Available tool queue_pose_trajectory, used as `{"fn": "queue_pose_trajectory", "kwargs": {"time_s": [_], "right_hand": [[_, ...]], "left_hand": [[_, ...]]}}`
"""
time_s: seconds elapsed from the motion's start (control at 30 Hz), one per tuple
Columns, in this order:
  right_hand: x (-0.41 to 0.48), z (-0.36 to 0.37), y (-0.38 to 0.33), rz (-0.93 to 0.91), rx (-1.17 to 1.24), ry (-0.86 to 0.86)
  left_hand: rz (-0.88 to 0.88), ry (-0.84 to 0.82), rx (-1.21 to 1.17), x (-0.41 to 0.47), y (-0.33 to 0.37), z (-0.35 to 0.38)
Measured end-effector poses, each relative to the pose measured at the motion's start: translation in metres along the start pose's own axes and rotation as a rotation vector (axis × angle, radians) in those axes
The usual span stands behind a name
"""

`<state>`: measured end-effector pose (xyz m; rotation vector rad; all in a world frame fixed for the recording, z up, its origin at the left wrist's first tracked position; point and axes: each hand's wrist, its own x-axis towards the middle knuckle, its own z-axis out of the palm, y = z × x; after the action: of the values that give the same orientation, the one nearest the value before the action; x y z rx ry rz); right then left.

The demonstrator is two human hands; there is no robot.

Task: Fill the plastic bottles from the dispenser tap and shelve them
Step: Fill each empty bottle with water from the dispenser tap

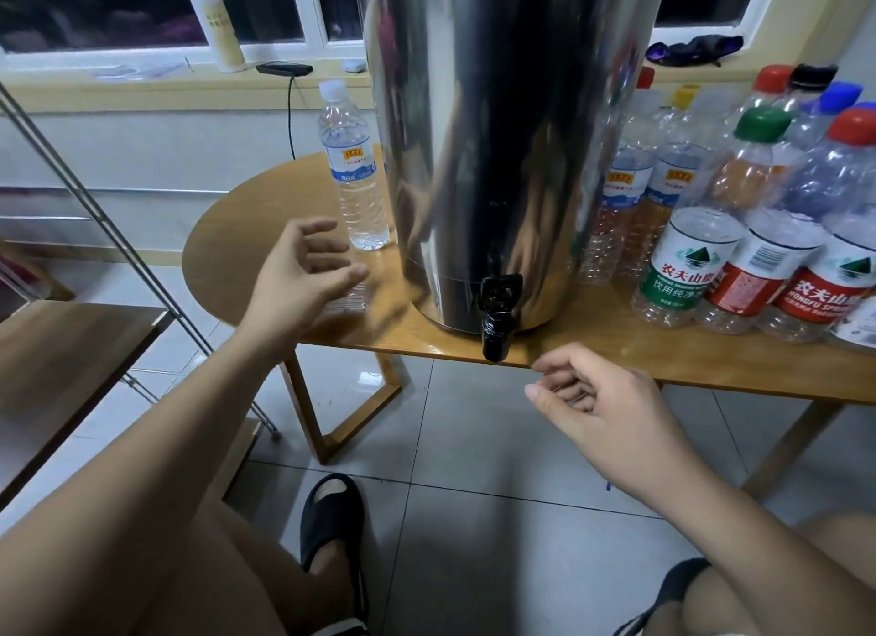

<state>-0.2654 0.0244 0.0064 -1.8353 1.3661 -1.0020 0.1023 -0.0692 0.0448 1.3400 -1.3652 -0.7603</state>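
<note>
Nearest, a black slipper [332,517] is planted on the tiled floor [474,446] below both hands. The right hand [611,408] is held just under the counter [640,358] edge; its fingers [557,358] are loosely curled and nothing is held in them. The black tap [497,315] is found just above and to the left of those fingertips, overhanging the counter edge. The left hand [298,280] is stretched over the counter with its fingers [315,227] spread and empty. A capped water bottle [353,171], apparently full, stands just beyond and to the right of them, beside the steel dispenser [497,128]. A crowd of empty bottles [739,218] is packed well to the right of the right fingers, and the wooden shelf [71,346] lies to the left of the left arm.

It is judged that the full bottle is about to be taken for shelving. It could be tipped if it is struck by the spread fingers before a grip is made. Because the tap hangs past the edge, any drip with no bottle beneath would land on the tiles, where a slip could follow. The empty bottles are light and closely packed, so several could be toppled when one is drawn out.
</note>
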Motion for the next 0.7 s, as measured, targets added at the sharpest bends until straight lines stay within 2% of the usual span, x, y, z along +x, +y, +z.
{"fn": "queue_pose_trajectory", "kwargs": {"time_s": [0.23,0.53,0.7], "right_hand": [[0.016,-0.024,-0.002,0.007,0.062,0.200],[0.023,-0.069,-0.016,-0.001,0.106,0.467],[0.026,-0.096,-0.026,-0.050,0.029,0.602]], "left_hand": [[-0.016,-0.183,-0.081,-0.071,0.005,0.031],[0.038,-0.423,0.089,-0.116,0.001,0.066],[0.095,-0.536,0.222,-0.125,-0.002,0.084]]}}
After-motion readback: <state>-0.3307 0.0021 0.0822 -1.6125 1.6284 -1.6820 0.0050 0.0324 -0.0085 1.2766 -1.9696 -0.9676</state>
